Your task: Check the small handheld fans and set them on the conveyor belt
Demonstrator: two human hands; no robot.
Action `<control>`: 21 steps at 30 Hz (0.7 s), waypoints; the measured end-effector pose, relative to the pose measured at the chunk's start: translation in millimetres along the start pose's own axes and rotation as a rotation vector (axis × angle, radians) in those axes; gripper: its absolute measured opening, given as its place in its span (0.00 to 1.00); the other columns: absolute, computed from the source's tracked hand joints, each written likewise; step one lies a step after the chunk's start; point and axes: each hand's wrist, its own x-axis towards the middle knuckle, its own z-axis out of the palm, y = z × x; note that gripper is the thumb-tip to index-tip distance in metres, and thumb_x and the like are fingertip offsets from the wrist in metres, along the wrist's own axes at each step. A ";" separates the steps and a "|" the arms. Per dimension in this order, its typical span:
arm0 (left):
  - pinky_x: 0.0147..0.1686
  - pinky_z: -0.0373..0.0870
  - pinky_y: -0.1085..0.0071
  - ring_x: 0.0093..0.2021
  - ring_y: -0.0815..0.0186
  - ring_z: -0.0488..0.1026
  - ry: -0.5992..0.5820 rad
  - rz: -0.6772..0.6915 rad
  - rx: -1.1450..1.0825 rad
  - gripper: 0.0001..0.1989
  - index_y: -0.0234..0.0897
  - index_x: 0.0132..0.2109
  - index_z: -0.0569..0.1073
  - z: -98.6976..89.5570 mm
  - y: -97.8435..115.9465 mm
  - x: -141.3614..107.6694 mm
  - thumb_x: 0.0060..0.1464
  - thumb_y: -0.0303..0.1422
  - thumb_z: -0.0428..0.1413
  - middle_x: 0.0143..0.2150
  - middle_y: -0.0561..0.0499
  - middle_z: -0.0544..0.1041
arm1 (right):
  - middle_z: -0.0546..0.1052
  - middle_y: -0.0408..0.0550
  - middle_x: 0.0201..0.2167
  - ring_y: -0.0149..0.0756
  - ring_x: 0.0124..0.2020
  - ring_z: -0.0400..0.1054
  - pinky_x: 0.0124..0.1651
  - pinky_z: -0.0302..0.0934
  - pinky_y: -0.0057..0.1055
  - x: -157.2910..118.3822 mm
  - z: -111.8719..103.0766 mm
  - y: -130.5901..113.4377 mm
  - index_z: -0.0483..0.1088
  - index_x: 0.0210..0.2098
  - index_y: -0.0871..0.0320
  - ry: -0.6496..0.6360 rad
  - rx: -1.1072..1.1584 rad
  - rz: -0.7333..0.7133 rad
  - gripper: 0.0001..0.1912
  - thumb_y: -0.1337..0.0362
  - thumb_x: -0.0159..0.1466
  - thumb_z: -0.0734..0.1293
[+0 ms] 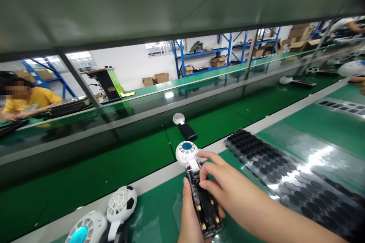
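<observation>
A handheld fan unit (pixel 203 201) with a white round head, a blue centre disc and an open black body showing its circuit board is held over the green bench. My left hand (pixel 190 212) wraps round the body from the left and below. My right hand (pixel 215 176) is over the upper part of the body, thumb and index finger pinched near the neck, another finger by the head's edge. What the pinch holds, if anything, is too small to make out. Sheets of black round stickers (pixel 268 163) lie to the right of my hands.
Two white fan heads (pixel 122 202) (pixel 87 228) stand at the lower left. A fan with a black handle (pixel 187 130) lies on the green conveyor (pixel 137 140) ahead; more fans lie far right. A person in yellow (pixel 37 98) sits across, at left. A grey panel (pixel 128 3) hangs overhead.
</observation>
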 end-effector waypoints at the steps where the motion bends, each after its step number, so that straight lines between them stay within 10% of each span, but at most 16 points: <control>1: 0.18 0.63 0.74 0.16 0.68 0.70 0.009 -0.009 -0.007 0.20 0.32 0.28 0.76 0.7 0.4 -0.4 0.52 0.45 0.51 0.23 0.47 0.77 | 0.58 0.42 0.57 0.39 0.46 0.65 0.44 0.62 0.37 -0.7 1.3 0.7 0.61 0.22 0.57 0.008 -0.003 0.001 0.10 0.74 0.57 0.57; 8: 0.31 0.69 0.70 0.24 0.64 0.74 0.145 -0.043 -0.038 0.20 0.33 0.33 0.78 6.9 0.3 -3.5 0.57 0.41 0.46 0.19 0.48 0.75 | 0.52 0.39 0.59 0.37 0.48 0.63 0.45 0.63 0.36 -6.3 13.8 16.3 0.61 0.28 0.53 0.095 0.037 -0.034 0.08 0.71 0.59 0.56; 15: 0.27 0.68 0.69 0.20 0.64 0.72 -0.037 0.020 0.065 0.24 0.28 0.29 0.75 -13.7 -6.3 4.7 0.43 0.50 0.56 0.19 0.46 0.74 | 0.58 0.49 0.55 0.37 0.48 0.65 0.45 0.64 0.35 -11.3 18.4 43.5 0.54 0.48 0.49 0.245 0.184 0.067 0.16 0.61 0.61 0.57; 21: 0.32 0.71 0.63 0.31 0.61 0.75 -0.017 0.126 0.169 0.14 0.34 0.38 0.69 -14.9 -3.7 7.2 0.48 0.39 0.56 0.32 0.47 0.77 | 0.75 0.44 0.31 0.35 0.34 0.71 0.38 0.67 0.27 -66.6 42.6 93.9 0.65 0.28 0.53 0.246 -0.170 -0.248 0.04 0.64 0.58 0.60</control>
